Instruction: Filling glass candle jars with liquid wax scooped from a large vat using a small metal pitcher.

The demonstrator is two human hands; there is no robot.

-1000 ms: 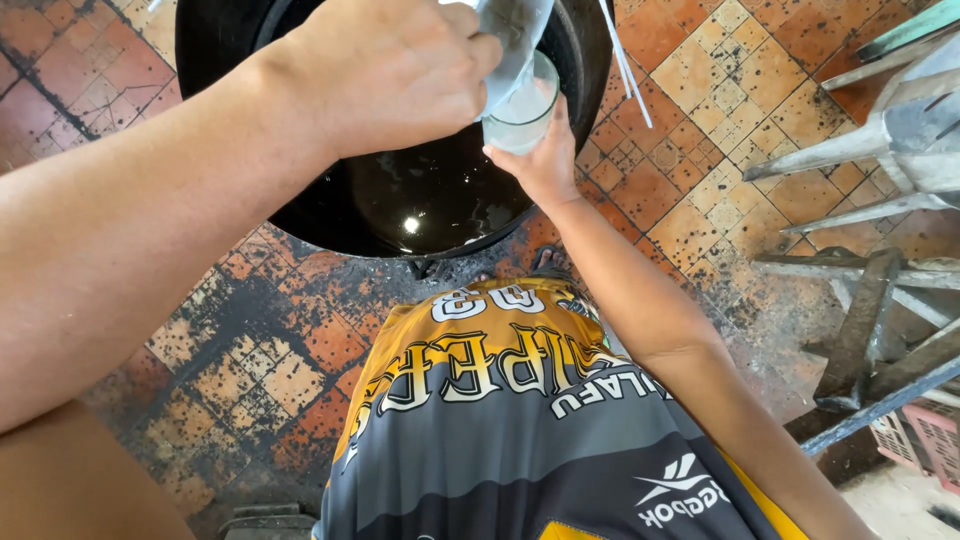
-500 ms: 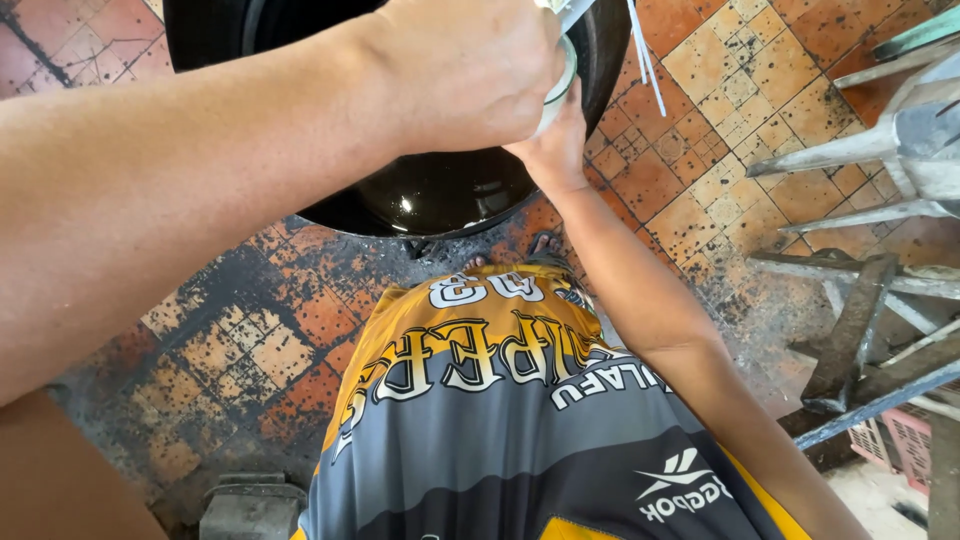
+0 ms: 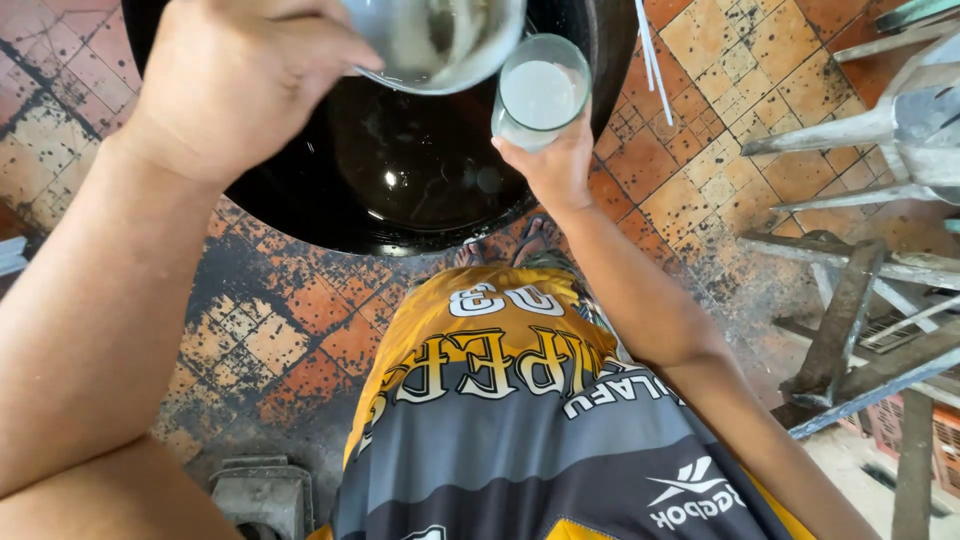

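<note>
The glass (image 3: 541, 92) in the right hand (image 3: 556, 166) looks filled with white liquid, while the left hand (image 3: 232, 85) grips a near-empty metal bowl (image 3: 436, 42) above the black pan (image 3: 420, 165).

The scene is lit by bright, even daylight; a small glare spot is seen on the dark liquid (image 3: 390, 178), and edges are stretched by wide-angle distortion.
</note>
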